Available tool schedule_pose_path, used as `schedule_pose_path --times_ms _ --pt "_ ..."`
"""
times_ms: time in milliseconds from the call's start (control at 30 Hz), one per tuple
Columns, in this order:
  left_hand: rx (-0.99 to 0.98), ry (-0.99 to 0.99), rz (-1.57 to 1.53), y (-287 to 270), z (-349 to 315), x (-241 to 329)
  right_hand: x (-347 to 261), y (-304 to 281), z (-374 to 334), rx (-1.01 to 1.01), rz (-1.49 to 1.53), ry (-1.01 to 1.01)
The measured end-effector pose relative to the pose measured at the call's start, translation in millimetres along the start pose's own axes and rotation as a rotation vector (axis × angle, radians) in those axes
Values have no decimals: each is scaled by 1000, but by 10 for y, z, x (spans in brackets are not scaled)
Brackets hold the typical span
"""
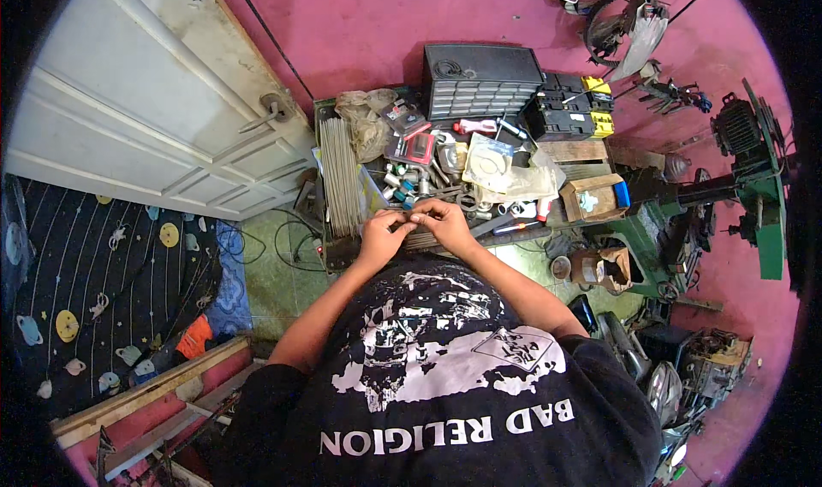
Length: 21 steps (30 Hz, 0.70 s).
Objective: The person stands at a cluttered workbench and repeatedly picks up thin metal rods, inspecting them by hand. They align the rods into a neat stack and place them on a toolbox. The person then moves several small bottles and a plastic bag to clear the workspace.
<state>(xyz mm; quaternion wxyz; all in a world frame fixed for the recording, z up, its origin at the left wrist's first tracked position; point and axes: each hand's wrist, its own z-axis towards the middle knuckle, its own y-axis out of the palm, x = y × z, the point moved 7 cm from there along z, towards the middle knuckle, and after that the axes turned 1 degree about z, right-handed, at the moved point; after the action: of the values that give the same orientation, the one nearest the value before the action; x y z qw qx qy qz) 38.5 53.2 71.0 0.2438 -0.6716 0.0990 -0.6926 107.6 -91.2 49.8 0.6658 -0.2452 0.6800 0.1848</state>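
Observation:
My left hand (381,237) and my right hand (443,224) meet at the near edge of a cluttered workbench. The fingers of both are closed and pinched together around the same spot. Something small and dark may sit between them, but it is too small to name. Just beyond the fingertips lie several metal pipe fittings and sockets (417,179). To the left of my left hand stands a bundle of thin grey rods (340,177). A screwdriver with a blue handle (511,227) lies right of my right hand.
At the back of the bench stand a black small-drawer cabinet (479,76) and black-and-yellow cases (565,110). A wooden box (591,197) sits on the right, near a green drill press (762,204). A white door (163,101) stands at the left, and a cable (295,239) trails on the floor.

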Motion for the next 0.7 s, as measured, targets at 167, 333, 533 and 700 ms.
schedule_pose_path --times_ms 167,333,533,700 --pt "30 57 -47 5 9 63 -79 -4 16 -8 -102 -122" --pt "58 121 -15 31 6 28 -244 43 40 -60 -290 -335" --pt "91 106 -41 1 -5 54 -253 49 47 -67 -266 -310" --pt "31 58 -48 33 -7 26 -236 26 62 -70 -223 -268"
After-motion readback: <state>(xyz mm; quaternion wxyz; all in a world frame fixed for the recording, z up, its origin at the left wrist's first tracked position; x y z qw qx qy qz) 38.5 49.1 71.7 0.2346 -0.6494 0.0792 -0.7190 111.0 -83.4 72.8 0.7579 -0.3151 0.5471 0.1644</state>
